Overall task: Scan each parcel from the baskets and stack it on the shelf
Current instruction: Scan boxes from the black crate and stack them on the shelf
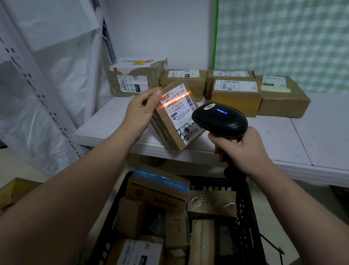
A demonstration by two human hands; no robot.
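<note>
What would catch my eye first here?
A red scan line crosses the label of the parcel that the left hand holds at centre. Right of it, the right hand grips a black scanner with a blue light. Below, a black basket holds more boxes.

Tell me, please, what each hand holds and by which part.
The left hand grips the parcel by its upper edge; the right hand, the scanner by its handle.
</note>
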